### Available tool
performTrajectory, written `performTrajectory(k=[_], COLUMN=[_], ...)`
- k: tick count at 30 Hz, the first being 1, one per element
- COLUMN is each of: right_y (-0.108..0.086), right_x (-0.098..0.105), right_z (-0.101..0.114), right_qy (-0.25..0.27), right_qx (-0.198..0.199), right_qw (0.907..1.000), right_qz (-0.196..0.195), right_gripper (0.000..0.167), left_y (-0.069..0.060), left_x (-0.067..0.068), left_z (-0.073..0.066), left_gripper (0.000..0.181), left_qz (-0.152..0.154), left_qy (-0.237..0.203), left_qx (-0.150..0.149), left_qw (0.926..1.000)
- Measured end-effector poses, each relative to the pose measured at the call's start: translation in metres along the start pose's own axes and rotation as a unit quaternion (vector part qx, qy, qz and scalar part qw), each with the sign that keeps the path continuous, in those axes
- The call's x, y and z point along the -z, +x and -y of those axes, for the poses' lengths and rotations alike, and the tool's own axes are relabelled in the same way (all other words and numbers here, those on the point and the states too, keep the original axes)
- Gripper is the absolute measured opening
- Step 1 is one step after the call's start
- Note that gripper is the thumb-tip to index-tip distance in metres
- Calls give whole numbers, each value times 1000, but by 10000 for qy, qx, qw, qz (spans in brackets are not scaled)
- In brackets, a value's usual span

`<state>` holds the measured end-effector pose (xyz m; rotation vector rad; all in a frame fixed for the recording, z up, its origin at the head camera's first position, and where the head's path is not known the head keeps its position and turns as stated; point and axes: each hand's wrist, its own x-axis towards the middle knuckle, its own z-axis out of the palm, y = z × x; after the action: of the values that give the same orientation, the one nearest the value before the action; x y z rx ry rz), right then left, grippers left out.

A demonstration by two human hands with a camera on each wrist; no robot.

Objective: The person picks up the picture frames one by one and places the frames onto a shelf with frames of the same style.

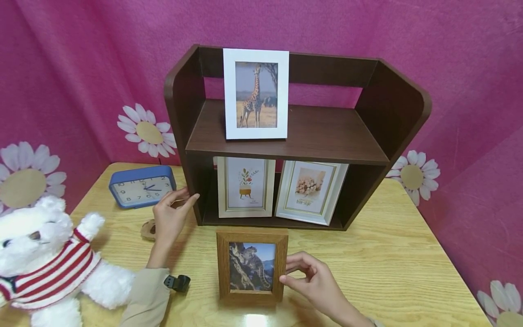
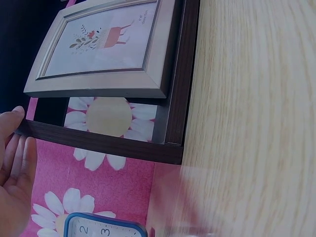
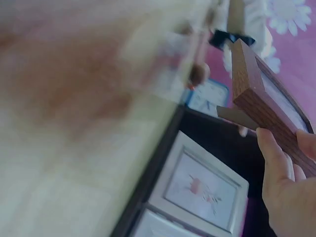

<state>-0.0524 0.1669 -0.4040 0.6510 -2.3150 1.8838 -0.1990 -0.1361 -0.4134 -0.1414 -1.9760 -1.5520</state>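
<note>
The right hand (image 1: 316, 286) pinches the right edge of a brown wooden frame (image 1: 252, 297) with a snow leopard picture, held upright in front of the dark shelf (image 1: 327, 131). In the right wrist view, the thumb and fingers grip the side of that frame (image 3: 269, 111). The left hand (image 1: 170, 222) holds the shelf's left side panel between thumb and fingers; in the left wrist view the hand (image 2: 17, 173) is at the panel's edge. A white giraffe frame (image 1: 230, 104) stands on the upper shelf. Below, a cream plant frame (image 1: 222, 190) and a silver-white flower frame (image 1: 283, 195) lean inside.
A blue clock (image 1: 140, 170) stands left of the shelf, near a small brown object (image 1: 148, 230) beside the left wrist. A white teddy bear (image 1: 53, 263) in a striped shirt sits at the far left. Behind the wooden table (image 1: 388, 254) hangs a pink flowered curtain (image 1: 327, 27).
</note>
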Motion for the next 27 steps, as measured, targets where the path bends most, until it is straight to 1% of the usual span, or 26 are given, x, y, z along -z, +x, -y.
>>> performTrajectory(k=[6, 10, 14, 16, 19, 22, 27], right_y=[6, 9, 12, 15, 20, 24, 32], right_x=[16, 29, 45, 52, 63, 72, 84], right_z=[15, 26, 38, 44, 54, 63, 73], right_qy=[-329, -290, -136, 47, 372, 658, 1078], right_qx=[35, 103, 250, 322, 474, 666, 1006], right_qw=[9980, 9963, 9945, 9938, 9910, 9868, 9786], right_qz=[-537, -804, -1008, -1065, -1199, -1319, -1433], right_gripper=[26, 29, 42, 45, 45, 43, 39], left_y=[0, 0, 0, 0, -1, -1, -1], left_x=[0, 0, 0, 1, 1, 1, 0], left_z=[-1, 0, 1, 1, 0, -1, -1], left_gripper=[25, 26, 26, 26, 25, 25, 25], left_qz=[-25, -14, 37, 44, 31, 10, 18], left_qy=[-45, -11, 47, 53, 15, -70, -70], left_qx=[47, 80, 145, 181, 190, 180, 208], left_qw=[10000, 10000, 9999, 9998, 9998, 9998, 9998])
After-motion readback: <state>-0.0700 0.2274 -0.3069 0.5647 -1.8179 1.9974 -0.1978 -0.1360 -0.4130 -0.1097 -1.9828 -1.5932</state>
